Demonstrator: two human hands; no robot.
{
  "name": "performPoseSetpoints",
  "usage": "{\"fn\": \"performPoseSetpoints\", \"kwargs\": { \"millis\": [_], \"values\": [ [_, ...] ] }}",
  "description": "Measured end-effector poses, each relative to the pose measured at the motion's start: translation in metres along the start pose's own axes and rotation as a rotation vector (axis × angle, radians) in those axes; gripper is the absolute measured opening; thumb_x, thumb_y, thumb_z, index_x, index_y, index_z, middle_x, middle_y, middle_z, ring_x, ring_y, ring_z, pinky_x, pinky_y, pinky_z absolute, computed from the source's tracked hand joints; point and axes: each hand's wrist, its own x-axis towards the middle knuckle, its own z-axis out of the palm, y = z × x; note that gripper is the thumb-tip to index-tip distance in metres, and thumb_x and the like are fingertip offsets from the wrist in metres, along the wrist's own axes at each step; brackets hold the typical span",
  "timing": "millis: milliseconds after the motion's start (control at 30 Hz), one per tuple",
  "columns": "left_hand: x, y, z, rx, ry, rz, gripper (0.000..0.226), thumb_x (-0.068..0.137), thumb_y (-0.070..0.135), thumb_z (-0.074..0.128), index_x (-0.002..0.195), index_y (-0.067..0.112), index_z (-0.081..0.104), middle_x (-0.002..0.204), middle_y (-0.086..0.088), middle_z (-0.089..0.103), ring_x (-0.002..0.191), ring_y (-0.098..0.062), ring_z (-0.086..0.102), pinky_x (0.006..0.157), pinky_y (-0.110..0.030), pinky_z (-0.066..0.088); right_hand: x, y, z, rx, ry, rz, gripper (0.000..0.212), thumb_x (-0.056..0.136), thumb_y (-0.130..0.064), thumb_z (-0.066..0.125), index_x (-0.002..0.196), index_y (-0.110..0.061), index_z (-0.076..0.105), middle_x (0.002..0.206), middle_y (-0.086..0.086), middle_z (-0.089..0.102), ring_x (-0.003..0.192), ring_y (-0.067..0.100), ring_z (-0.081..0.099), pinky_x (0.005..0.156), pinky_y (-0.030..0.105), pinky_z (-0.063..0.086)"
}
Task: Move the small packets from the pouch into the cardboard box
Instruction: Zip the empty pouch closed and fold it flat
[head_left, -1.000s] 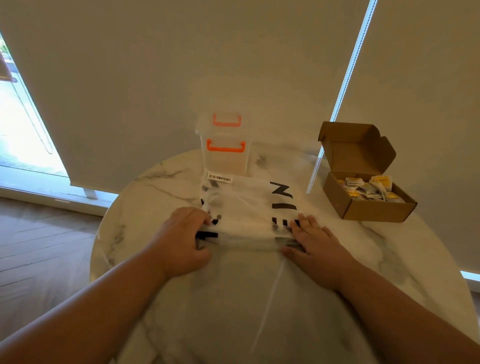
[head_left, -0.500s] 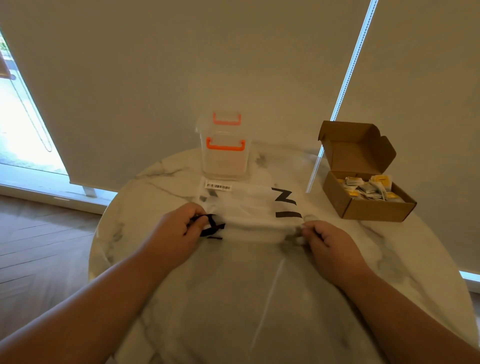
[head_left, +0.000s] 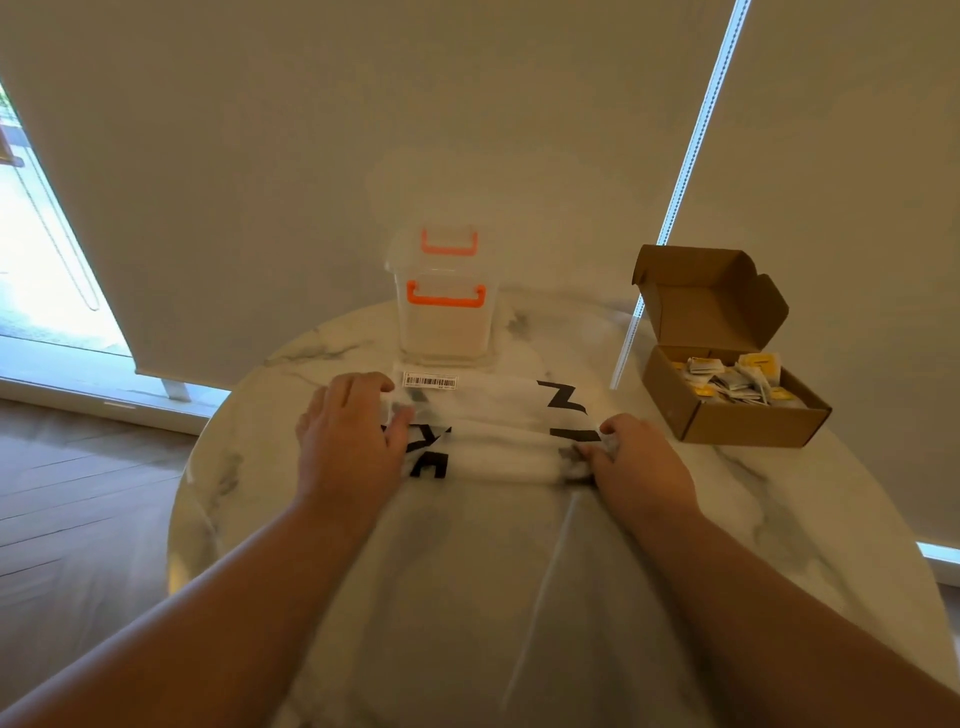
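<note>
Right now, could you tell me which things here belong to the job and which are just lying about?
Job: pouch, held by left hand and right hand; open cardboard box; small packets inside it.
Lying about: clear tub with orange handles, behind the pouch.

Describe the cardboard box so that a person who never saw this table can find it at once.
Find the round marble table; at its far right side, right of the white pouch, stands the cardboard box. It is brown, its lid flap is raised and small packets lie inside, whereas the clear container nearby has orange handles.
</note>
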Motion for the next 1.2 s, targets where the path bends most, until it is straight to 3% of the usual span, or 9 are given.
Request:
{"fn": "performPoseSetpoints", "kwargs": {
  "millis": [67,133,267,400,733,867,1000,1067,1200],
  "values": [
    [-0.006,0.009,-0.003,-0.102,0.081,0.208,0.035,0.089,0.034,0.055,0.121,0.021,0.057,0.122,-0.001,0.059,0.116,-0.027,0.051,0.097,-0.045,0.041,-0.008,0.001,0.003,0.047,0.184,-0.095,0.032,0.096,-0.039,0.054,0.125,-0.026,0.055,0.123,0.001,0.052,0.102,0.015,0.052,0.086,0.03,0.044],
    [-0.014,0.019,0.003,0.006,-0.158,0.402,0.054,0.092,0.047,0.042,0.143,0.027,0.041,0.146,0.0,0.045,0.136,-0.025,0.038,0.109,-0.047,0.033,-0.016,-0.004,0.004,0.041,0.353,-0.305,0.041,0.097,-0.037,0.05,0.136,-0.023,0.052,0.137,0.002,0.051,0.125,0.021,0.045,0.103,0.037,0.037],
    [-0.012,0.02,0.028,0.2,-0.619,0.389,0.074,0.084,0.066,0.008,0.152,0.038,0.011,0.162,0.002,0.012,0.149,-0.024,0.011,0.12,-0.045,0.012,-0.025,-0.031,0.02,-0.212,-0.161,-0.542,0.068,0.096,-0.059,0.019,0.157,-0.03,0.009,0.162,-0.008,-0.001,0.151,0.016,-0.001,0.119,0.037,0.004],
    [-0.006,0.018,0.037,0.27,-0.729,0.401,0.078,0.082,0.064,0.001,0.152,0.034,0.018,0.161,-0.003,0.017,0.147,-0.025,0.019,0.119,-0.042,0.015,-0.017,-0.037,0.03,-0.385,-0.408,-0.472,0.074,0.094,-0.069,0.011,0.157,-0.031,-0.001,0.164,-0.001,-0.009,0.151,0.017,-0.011,0.121,0.04,-0.004],
    [-0.002,0.022,0.038,0.328,-0.799,0.392,0.079,0.084,0.073,0.009,0.153,0.035,0.011,0.163,-0.001,0.009,0.149,-0.023,0.011,0.119,-0.044,0.012,-0.011,-0.041,0.027,-0.406,-0.437,-0.474,0.078,0.093,-0.071,0.018,0.157,-0.03,0.0,0.165,0.0,-0.005,0.151,0.017,-0.005,0.122,0.039,0.0],
    [-0.005,0.019,0.027,0.183,-0.786,0.307,0.088,0.072,0.074,0.02,0.152,0.037,0.016,0.162,-0.006,0.008,0.148,-0.024,0.008,0.12,-0.038,0.01,-0.008,-0.033,0.016,-0.177,-0.4,-0.47,0.07,0.096,-0.044,0.048,0.156,-0.025,0.018,0.163,0.0,0.015,0.15,0.016,0.014,0.12,0.03,0.013],
    [-0.012,0.014,0.013,-0.118,-0.493,0.209,0.052,0.064,0.04,0.053,0.115,0.029,0.054,0.111,0.007,0.047,0.11,-0.021,0.044,0.093,-0.028,0.039,-0.012,-0.01,-0.006,0.024,-0.123,-0.489,0.041,0.083,-0.024,0.063,0.123,-0.029,0.058,0.118,-0.01,0.053,0.102,-0.002,0.049,0.098,0.023,0.043],
    [-0.012,0.011,0.01,-0.096,-0.476,0.212,0.038,0.06,0.036,0.054,0.097,0.029,0.057,0.092,0.012,0.053,0.09,-0.017,0.051,0.077,-0.028,0.042,-0.006,0.011,-0.018,-0.119,-0.205,-0.479,0.041,0.081,-0.033,0.063,0.121,-0.037,0.06,0.117,-0.016,0.054,0.108,0.0,0.048,0.105,0.033,0.039],
    [-0.008,0.0,0.016,-0.195,-0.533,0.172,0.041,0.066,0.031,0.052,0.103,0.028,0.067,0.093,0.014,0.059,0.087,-0.009,0.055,0.077,-0.024,0.044,-0.006,0.029,-0.023,-0.048,-0.243,-0.406,0.037,0.09,-0.029,0.057,0.125,-0.041,0.059,0.127,-0.017,0.056,0.117,0.004,0.049,0.109,0.035,0.037]
  ]
}}
